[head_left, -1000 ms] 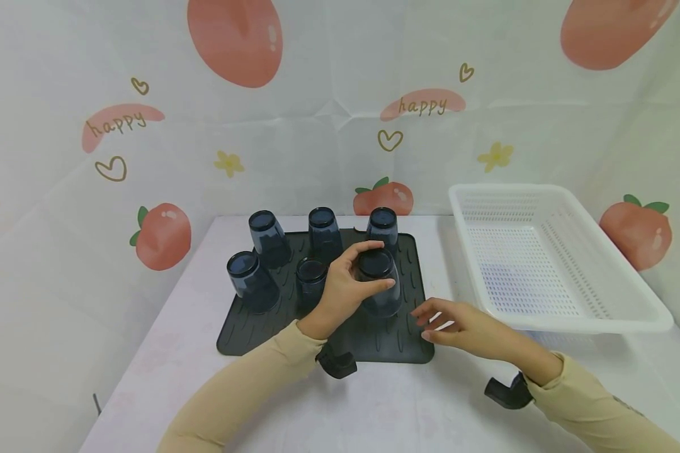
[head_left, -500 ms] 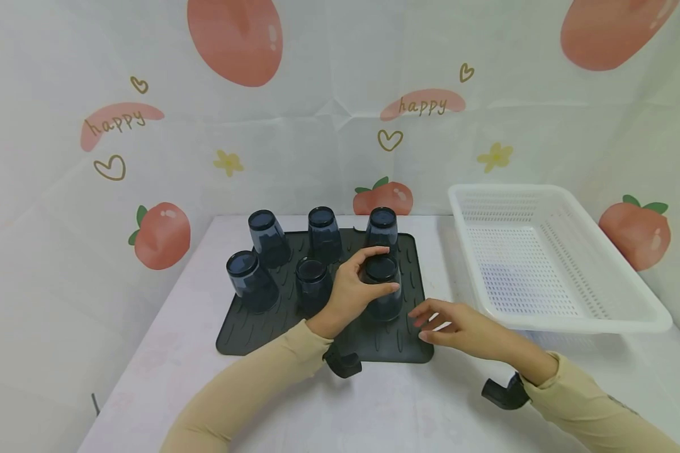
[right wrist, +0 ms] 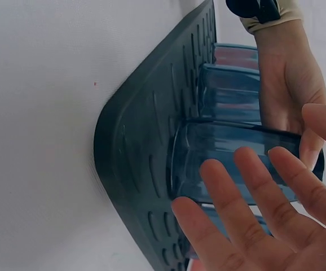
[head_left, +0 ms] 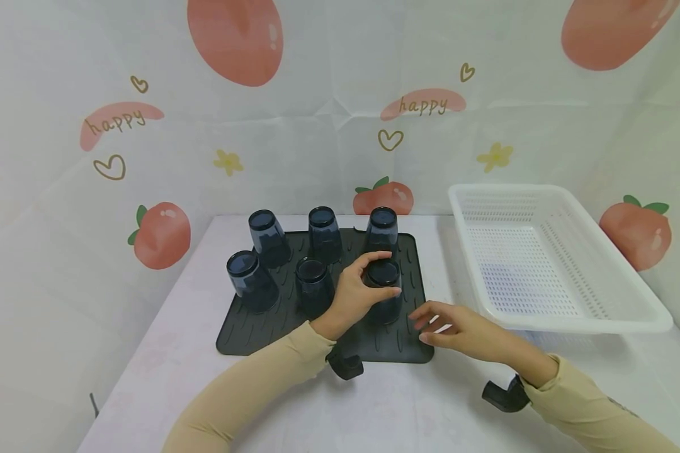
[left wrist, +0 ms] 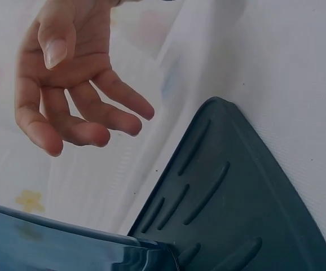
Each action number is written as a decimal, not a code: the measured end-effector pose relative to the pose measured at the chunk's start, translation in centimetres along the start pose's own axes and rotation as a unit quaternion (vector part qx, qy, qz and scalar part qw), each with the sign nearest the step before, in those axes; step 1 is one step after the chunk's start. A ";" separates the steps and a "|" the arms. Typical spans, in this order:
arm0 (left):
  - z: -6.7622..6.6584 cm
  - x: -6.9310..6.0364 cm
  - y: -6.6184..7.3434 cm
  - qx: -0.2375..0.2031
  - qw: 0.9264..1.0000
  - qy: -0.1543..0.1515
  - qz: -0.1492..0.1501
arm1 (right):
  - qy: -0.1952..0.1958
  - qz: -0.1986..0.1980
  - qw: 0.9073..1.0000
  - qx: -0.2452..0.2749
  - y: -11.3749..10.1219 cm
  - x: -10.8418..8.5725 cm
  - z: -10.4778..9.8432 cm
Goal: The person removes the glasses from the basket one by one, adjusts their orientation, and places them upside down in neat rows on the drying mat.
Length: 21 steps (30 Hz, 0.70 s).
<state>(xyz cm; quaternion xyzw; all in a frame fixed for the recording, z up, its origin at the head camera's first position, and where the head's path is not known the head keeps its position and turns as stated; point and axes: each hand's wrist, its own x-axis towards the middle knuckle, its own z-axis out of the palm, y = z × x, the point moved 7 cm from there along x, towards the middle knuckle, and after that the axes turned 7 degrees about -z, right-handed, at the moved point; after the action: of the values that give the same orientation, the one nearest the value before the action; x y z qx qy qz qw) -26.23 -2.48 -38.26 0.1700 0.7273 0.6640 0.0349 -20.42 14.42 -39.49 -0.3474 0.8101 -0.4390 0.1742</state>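
Observation:
My left hand (head_left: 352,297) grips an upside-down blue drinking glass (head_left: 386,311) near its base, thumb on the near side and fingers on the far side. In the right wrist view the rim of this glass (right wrist: 208,152) meets the black ridged drying mat (head_left: 399,346). Several more blue glasses stand inverted on the mat; one glass (head_left: 315,289) is just left of the hand, another (head_left: 382,231) behind it. Off the mat's right edge hovers my right hand (head_left: 459,328), fingers loosely bent and apart, holding nothing.
A white perforated plastic basket (head_left: 471,277) stands on the right of the white table (head_left: 396,409). A patterned sheet (head_left: 294,151) hangs behind the table. Black camera mounts are worn on both wrists.
My left hand has moved slightly right and toward me with the glass, which has come down onto the mat's front right. The right hand has barely moved.

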 end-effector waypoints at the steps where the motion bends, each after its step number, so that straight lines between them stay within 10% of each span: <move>1: 0.0 0.0 0.0 0.003 1.000 -0.002 0.001 | 0.000 -0.002 1.000 0.001 0.0 0.0 0.0; 21: 0.3 0.1 -0.2 0.071 0.997 -0.012 0.000 | -0.003 -0.007 1.000 0.006 0.5 0.1 0.6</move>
<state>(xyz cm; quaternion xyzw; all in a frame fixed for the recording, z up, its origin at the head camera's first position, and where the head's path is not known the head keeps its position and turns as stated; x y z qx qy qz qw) -26.29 -2.15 -38.50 0.1801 0.7719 0.6089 0.0317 -20.37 14.15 -40.19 -0.3537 0.8043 -0.4439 0.1757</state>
